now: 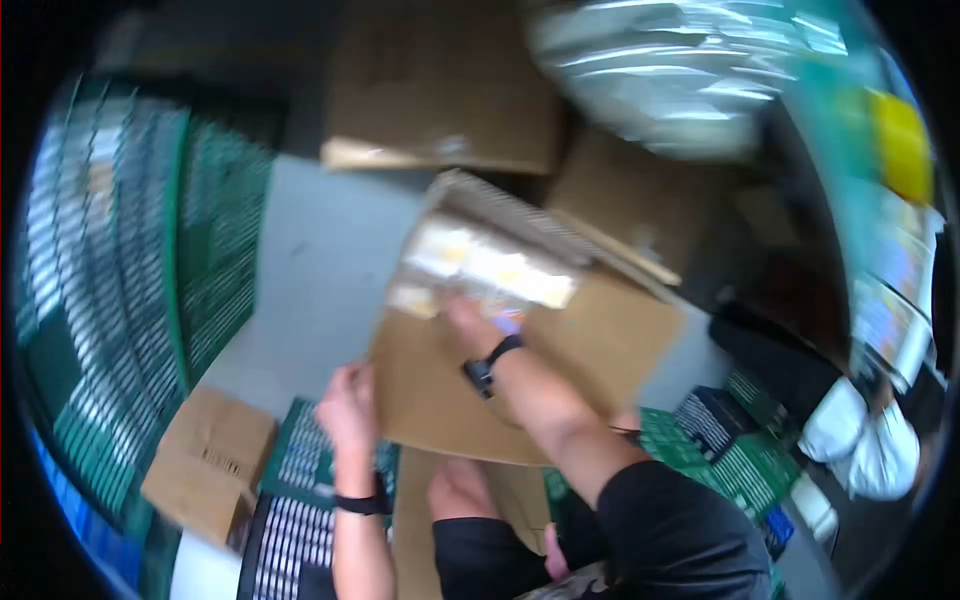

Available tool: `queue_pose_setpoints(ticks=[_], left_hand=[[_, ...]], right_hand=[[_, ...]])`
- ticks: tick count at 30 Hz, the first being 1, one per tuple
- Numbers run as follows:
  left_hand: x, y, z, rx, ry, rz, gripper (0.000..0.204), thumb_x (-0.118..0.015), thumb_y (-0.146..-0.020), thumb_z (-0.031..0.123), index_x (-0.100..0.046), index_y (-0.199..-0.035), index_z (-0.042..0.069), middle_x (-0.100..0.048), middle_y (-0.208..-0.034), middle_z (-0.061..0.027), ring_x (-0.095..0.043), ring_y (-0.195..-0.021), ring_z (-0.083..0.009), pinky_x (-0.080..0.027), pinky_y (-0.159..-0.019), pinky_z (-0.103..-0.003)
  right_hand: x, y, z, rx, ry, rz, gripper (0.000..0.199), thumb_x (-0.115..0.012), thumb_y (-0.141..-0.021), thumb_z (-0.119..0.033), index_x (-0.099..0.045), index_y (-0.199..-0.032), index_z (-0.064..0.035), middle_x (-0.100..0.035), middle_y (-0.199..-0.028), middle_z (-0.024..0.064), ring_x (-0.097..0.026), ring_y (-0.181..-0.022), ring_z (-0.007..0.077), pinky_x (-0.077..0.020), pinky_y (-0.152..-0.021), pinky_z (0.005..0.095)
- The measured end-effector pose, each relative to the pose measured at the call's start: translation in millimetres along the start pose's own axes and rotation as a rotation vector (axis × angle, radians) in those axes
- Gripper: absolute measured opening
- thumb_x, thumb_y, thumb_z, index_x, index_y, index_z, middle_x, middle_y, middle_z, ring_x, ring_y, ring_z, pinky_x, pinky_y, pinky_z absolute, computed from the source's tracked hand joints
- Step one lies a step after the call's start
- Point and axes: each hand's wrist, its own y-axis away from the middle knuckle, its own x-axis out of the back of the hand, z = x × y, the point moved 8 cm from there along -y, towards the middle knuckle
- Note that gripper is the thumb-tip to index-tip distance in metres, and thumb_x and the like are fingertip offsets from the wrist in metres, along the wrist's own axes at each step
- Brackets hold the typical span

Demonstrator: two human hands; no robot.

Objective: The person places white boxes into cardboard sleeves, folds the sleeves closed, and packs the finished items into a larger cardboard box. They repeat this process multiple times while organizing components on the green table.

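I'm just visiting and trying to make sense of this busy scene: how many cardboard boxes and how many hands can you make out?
Cardboard boxes: 4 (open box being handled, small box lower left, box at top, box behind)
Hands of the person: 2 (left hand on the open box's edge, right hand reaching inside)
Total: 6
The picture is blurred, so more may be hidden.

Your left hand (350,405) is bare, with a thin black band (362,505) around the wrist. Your right hand (468,322) is bare too, with a black watch (490,362) on the wrist. Past the watch, up your arm, is a short black sleeve (680,535).
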Motion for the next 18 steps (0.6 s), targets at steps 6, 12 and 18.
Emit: queue_pose_setpoints(ticks=[6,12,18], left_hand=[[22.3,2.4,-5.1,-0.172,-0.213,-0.009,0.025,-0.061,-0.090,0.023,-0.061,-0.102,0.001,-0.061,-0.111,-0.0212,-0.055,-0.104,-0.0389,-0.045,-0.086,-0.046],[117.0,75.3,168.5,-0.431,-0.005,0.349,0.027,-0.060,-0.088,0.012,-0.058,-0.111,-0.002,-0.059,-0.112,-0.0189,-0.054,-0.107,-0.0354,-0.043,-0.092,-0.043],[119.6,188.7,425.4,-0.730,0.328,0.045,0.010,-0.057,-0.087,0.003,-0.065,-0.093,0.003,-0.064,-0.085,-0.0125,-0.063,-0.079,-0.0311,-0.050,-0.072,-0.038]], right_hand=[[59.6,248.1,-107.0,0.176,-0.121,-0.948,0.045,-0.047,-0.099,-0.032,-0.044,-0.137,-0.0077,-0.054,-0.129,0.0010,-0.050,-0.116,0.0144,-0.0402,-0.100,0.0330],[407.4,486.2,-152.1,0.543,-0.466,-0.068,0.025,-0.044,-0.100,-0.012,-0.057,-0.115,0.0027,-0.067,-0.102,0.0156,-0.066,-0.095,0.0225,-0.0528,-0.086,0.0337],[690.1,585.7,-64.3,0.671,-0.555,1.091,0.045,-0.059,-0.090,-0.013,-0.042,-0.130,-0.0006,-0.056,-0.120,0.0166,-0.056,-0.112,0.0225,-0.0456,-0.096,0.0370]])
